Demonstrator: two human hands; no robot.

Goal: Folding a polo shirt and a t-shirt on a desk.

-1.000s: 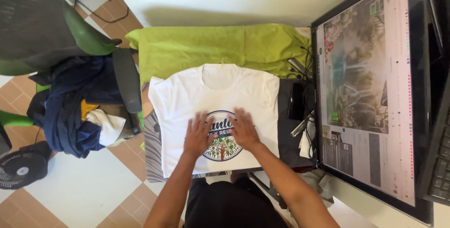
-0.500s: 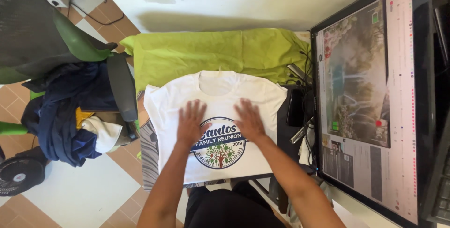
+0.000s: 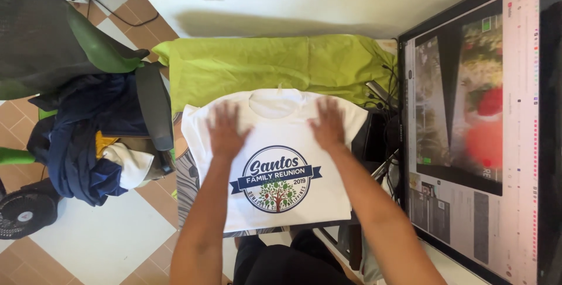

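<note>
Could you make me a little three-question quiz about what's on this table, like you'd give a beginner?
1. True or false: both hands lie flat on the white T-shirt.
2. What lies just beyond the shirt, toward the wall? A) green cloth B) a red towel C) a cardboard box
3. On which side of the shirt does the monitor stand?

Key:
1. True: the left hand and right hand press flat near the shoulders.
2. A, the green cloth.
3. The person's right, where the monitor stands.

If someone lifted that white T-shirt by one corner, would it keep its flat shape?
Probably not. The white T-shirt lies thin and flat under the left hand and right hand, so it likely droops. It looks light, and may slide on the green cloth.
</note>
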